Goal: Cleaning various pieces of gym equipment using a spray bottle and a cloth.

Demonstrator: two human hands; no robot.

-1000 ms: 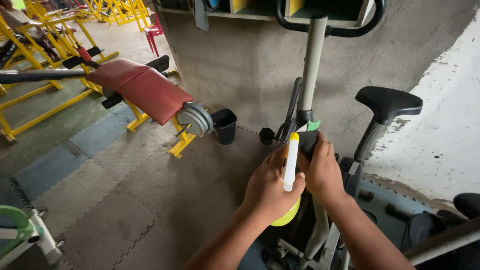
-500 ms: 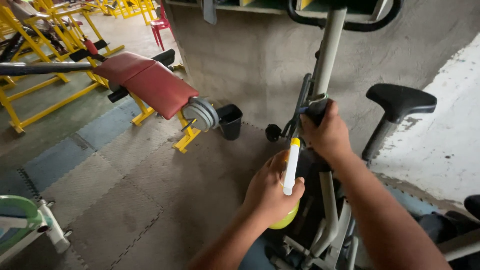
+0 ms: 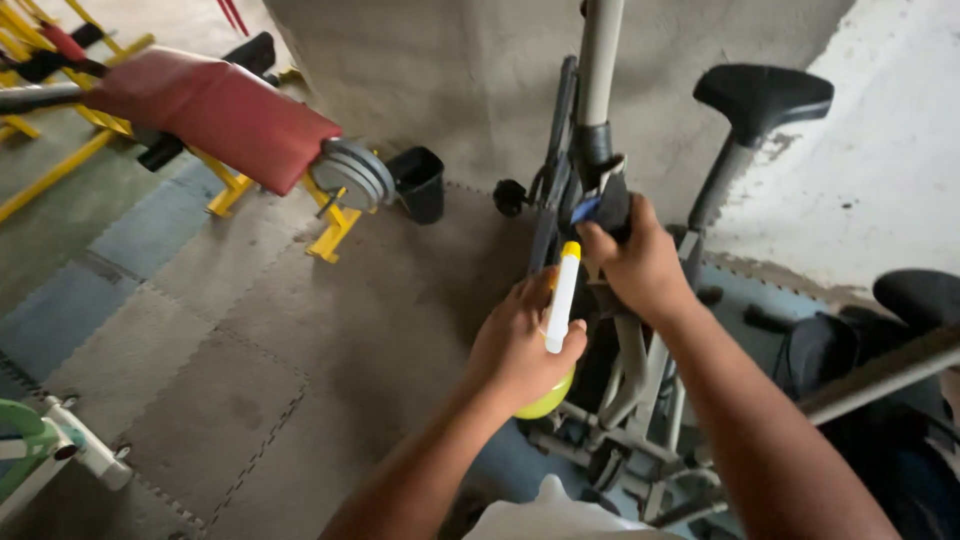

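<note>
My left hand (image 3: pixel 520 340) grips a yellow-green spray bottle (image 3: pixel 556 330) with a white trigger head and yellow tip, held upright beside an exercise bike. My right hand (image 3: pixel 640 265) presses a blue cloth (image 3: pixel 588 208) against the dark collar of the bike's upright post (image 3: pixel 598 130). The two hands are close together, nearly touching. The bike's black saddle (image 3: pixel 765 95) stands to the right of the post. The lower bike frame (image 3: pixel 640 420) sits beneath my forearms.
A red padded bench (image 3: pixel 215 105) on a yellow frame with a grey weight plate (image 3: pixel 352 172) stands at left. A small black bin (image 3: pixel 420 182) sits by the concrete wall. Foam floor mats (image 3: pixel 200 330) cover the floor. Another dark machine (image 3: pixel 900 350) is at right.
The view has tilted down and closer to the bike. My right hand stays on the post with the cloth, a little lower on it. The bottle remains in my left hand.
</note>
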